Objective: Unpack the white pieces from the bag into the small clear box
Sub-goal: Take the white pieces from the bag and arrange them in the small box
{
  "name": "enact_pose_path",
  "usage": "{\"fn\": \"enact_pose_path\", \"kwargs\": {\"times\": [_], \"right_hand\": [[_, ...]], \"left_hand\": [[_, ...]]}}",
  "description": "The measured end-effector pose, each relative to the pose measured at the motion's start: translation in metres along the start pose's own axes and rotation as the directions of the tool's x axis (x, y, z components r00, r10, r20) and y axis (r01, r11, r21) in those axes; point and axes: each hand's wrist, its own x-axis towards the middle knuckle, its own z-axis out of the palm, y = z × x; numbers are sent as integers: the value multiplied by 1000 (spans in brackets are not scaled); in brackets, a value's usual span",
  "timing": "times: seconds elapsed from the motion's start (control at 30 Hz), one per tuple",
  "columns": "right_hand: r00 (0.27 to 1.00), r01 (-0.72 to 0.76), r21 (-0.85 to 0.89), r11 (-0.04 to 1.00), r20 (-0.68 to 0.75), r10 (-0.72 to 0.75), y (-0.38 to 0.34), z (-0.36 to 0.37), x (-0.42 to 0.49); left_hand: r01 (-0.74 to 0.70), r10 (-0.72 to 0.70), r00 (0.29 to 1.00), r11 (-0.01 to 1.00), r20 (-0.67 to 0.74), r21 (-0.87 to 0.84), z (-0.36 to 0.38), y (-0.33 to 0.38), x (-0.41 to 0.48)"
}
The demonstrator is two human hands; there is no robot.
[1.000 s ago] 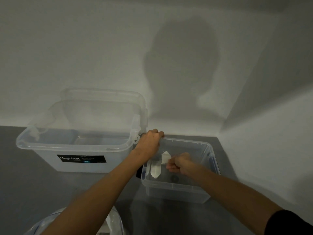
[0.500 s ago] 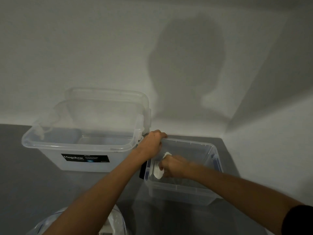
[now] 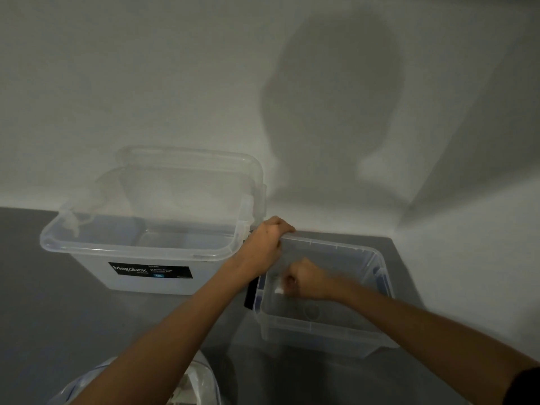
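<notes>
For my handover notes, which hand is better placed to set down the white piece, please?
Likely the right: the right hand holds the white piece inside the small clear box, while the left hand steadies its rim.

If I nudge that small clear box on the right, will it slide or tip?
Likely slides: the small clear box looks thin-walled and nearly empty on a smooth counter. Probably light, perhaps why the left hand grips its rim while the right hand pinches a white piece inside. Tipping seems unlikely: it's low and wide.
</notes>
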Motion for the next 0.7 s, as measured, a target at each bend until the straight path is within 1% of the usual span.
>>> {"fn": "enact_pose_path", "kwargs": {"times": [0.07,0.1,0.17,0.23,0.27,0.3,0.33,0.43,0.47,0.5,0.53,0.57,0.6,0.63,0.7], "right_hand": [[999,-36,123,992,-13,38,-1,-19,-10],[998,-49,187,981,-21,54,-1,-27,-15],[995,-68,281,957,-56,87,0,-40,-24],[989,-84,324,942,-92,120,3,-46,-29],[986,-92,344,935,-100,133,3,-48,-31],[984,-94,373,923,-106,143,2,-49,-33],[983,-90,412,907,-109,147,2,-48,-34],[977,-95,554,827,-107,184,4,-45,-35],[974,-103,563,820,-110,198,6,-43,-34],[972,-108,522,846,-125,201,8,-40,-32],[973,-108,404,908,-143,180,13,-37,-30],[980,-99,243,965,-147,137,15,-34,-28],[987,-85,86,993,-126,96,18,-30,-26],[994,-75,-30,997,-79,73,21,-24,-25],[997,-56,-162,985,40,63,26,-10,-21]], "left_hand": [[-45,45,999,999,-27,5,-5,8,-3],[-45,45,999,999,9,-3,-8,13,-4],[16,-12,982,1000,186,-17,-13,23,-4],[95,-82,922,995,378,-15,-14,30,-5],[115,-103,899,993,427,-2,-12,33,-5],[120,-117,891,993,438,21,-11,35,-6],[114,-127,898,992,421,55,-9,36,-6],[87,-151,934,975,325,205,-6,35,-5],[78,-157,939,964,304,256,-6,33,-5],[69,-161,944,951,289,303,-7,32,-4],[60,-161,947,938,277,341,-8,32,-4],[50,-158,951,927,265,372,-9,32,-4],[39,-151,955,917,255,396,-10,32,-4],[22,-137,959,908,248,419,-11,32,-4],[-23,-102,965,886,243,464,-10,33,-4]]}}
